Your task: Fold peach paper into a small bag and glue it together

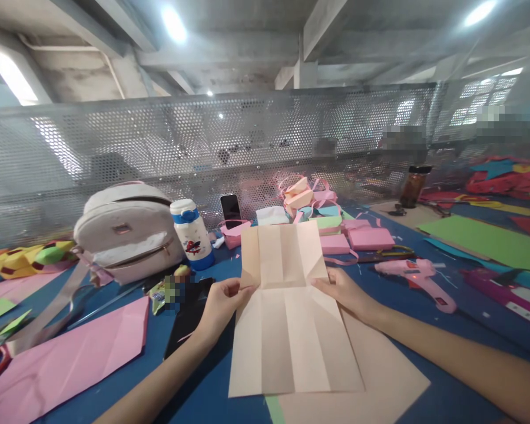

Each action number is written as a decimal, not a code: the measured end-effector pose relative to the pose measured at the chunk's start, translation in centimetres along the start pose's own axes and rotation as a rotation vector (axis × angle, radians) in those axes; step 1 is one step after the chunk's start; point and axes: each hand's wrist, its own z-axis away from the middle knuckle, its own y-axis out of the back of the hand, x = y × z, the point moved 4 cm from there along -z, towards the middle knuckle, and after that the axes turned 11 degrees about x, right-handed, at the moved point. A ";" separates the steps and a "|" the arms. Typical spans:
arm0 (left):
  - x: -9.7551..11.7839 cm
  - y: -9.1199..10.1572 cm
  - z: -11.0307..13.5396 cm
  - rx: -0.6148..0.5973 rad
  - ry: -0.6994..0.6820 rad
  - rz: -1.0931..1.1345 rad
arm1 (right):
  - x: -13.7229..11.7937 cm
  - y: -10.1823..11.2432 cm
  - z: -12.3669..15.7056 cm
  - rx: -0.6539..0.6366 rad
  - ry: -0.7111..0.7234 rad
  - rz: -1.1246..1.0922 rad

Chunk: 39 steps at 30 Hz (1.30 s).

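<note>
Two hands held one peach paper sheet (287, 318) above the blue surface (446, 347), the left hand (221, 300) and right hand (342, 291) each with fingers pinching a side edge. Lengthwise creases and one crosswise fold marked it. A second peach sheet (380, 377) lay beneath, and one pink glue gun (417, 277) nearby.

Backpack (123, 232), bottle (193, 235), phone (231, 210), glue gun (417, 280), pink boxes (371, 238).

Perforated metal screen (203, 135), concrete ceiling (229, 53)
</note>
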 end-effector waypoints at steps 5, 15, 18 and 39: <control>0.3 -0.1 0.2 -0.012 -0.037 -0.037 | -0.5 -0.4 0.6 -0.026 -0.011 0.017; 0.8 -0.3 0.7 0.003 -0.160 -0.160 | 0.5 0.0 0.2 0.083 0.012 0.114; 1.1 -0.4 0.9 0.008 -0.202 -0.190 | 0.3 -0.1 0.3 0.067 0.001 0.081; 0.4 -2.1 1.0 -0.234 -0.149 0.031 | 0.4 0.1 0.1 0.147 0.073 0.298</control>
